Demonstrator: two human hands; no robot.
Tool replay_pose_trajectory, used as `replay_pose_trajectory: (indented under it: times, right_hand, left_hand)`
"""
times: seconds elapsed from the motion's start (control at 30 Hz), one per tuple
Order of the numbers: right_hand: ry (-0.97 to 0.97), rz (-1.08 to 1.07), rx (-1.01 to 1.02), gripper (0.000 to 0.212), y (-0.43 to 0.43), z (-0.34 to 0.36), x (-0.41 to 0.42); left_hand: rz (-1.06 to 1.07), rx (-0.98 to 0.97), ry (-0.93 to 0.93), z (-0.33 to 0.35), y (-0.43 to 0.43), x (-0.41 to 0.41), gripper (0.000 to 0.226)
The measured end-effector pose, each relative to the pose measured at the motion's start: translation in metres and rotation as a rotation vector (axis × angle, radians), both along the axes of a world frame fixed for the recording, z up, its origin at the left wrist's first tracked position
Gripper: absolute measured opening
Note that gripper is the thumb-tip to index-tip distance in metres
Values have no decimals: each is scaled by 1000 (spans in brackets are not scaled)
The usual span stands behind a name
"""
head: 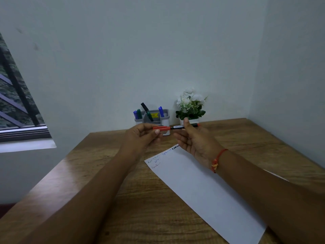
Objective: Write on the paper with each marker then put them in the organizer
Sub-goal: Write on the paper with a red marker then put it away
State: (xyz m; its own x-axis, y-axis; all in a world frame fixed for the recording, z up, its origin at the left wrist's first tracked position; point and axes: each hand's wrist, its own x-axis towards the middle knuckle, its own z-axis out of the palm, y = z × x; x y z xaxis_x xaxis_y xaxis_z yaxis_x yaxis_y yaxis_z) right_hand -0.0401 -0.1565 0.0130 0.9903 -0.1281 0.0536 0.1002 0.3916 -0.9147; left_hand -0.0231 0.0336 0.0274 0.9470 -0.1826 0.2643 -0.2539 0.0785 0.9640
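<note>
I hold a red marker level above the desk, in front of the organizer. My left hand pinches its red cap. My right hand grips the black barrel, whose red end pokes out to the right. Whether the cap is seated or partly off is unclear. The white paper lies slanted on the desk below my right hand, with a few lines of green, blue and black writing at its far end. The grey organizer stands at the back against the wall and holds several blue, green and black markers.
A small pot of white flowers stands right of the organizer. The wooden desk fills a corner, with walls behind and to the right. A window is on the left. A red thread bracelet circles my right wrist.
</note>
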Motion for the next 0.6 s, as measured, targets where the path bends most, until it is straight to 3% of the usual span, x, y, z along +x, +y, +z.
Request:
replay_pose_trajectory:
  times: [0.07,0.17,0.23,0.43,0.6]
  right_hand:
    - [-13,-107,-153,33,-1,-3,3]
    - [-142,-294,-646,36,-8,-8,5]
    - [-206,-347,-861,36,-10,-5,0]
    - [-237,-377,-1057,38,-10,-2,-6]
    - [-216,-336,-1113,40,-13,-1,-7]
  left_hand:
    - [61,-33,-52,1,0,1,19]
    - [194,24,-201,4,3,2,20]
    - [277,72,-313,6,5,4,20]
    - [523,98,-510,22,1,10,20]
    - [559,140,-591,52,-17,28,23]
